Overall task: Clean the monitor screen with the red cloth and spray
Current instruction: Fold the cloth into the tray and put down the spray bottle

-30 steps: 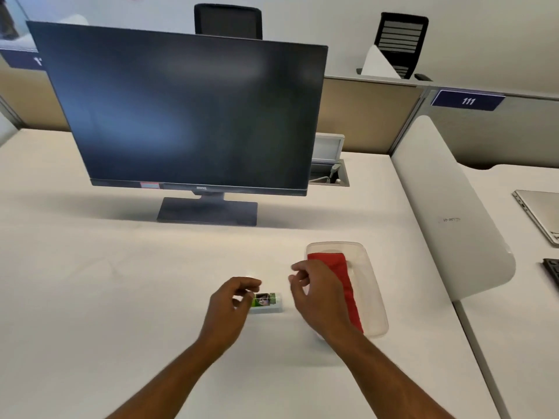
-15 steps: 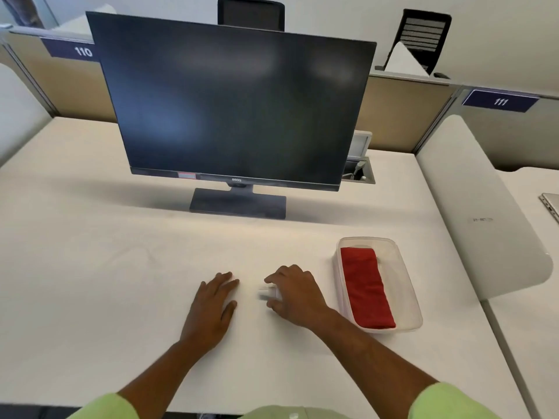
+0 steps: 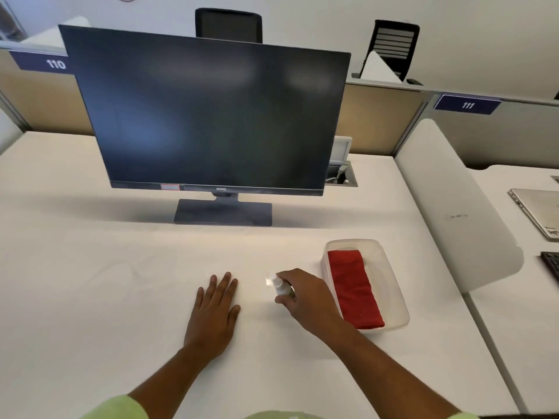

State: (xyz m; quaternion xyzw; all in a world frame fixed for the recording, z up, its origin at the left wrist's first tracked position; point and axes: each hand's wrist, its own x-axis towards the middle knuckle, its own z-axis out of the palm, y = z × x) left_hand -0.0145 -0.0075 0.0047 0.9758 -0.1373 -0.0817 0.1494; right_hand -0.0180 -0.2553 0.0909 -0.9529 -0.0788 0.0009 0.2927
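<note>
A dark, switched-off monitor (image 3: 211, 116) stands on its stand at the back of the white desk. A folded red cloth (image 3: 352, 287) lies in a clear plastic container (image 3: 390, 276) to the right. My right hand (image 3: 305, 296) is closed around a small white spray bottle (image 3: 279, 285), whose nozzle end sticks out past my fingers toward the monitor; most of the bottle is hidden by the hand. My left hand (image 3: 216, 309) rests flat on the desk, fingers spread, holding nothing.
A white curved divider (image 3: 453, 207) borders the desk on the right, with a laptop (image 3: 538, 210) and keyboard (image 3: 552, 264) beyond it. A cable box (image 3: 341, 173) sits behind the monitor. Office chairs (image 3: 228, 25) stand past the partition.
My left hand let go of the bottle and went flat on the desk. My right hand took hold of the spray bottle. The view shifted back and left.
</note>
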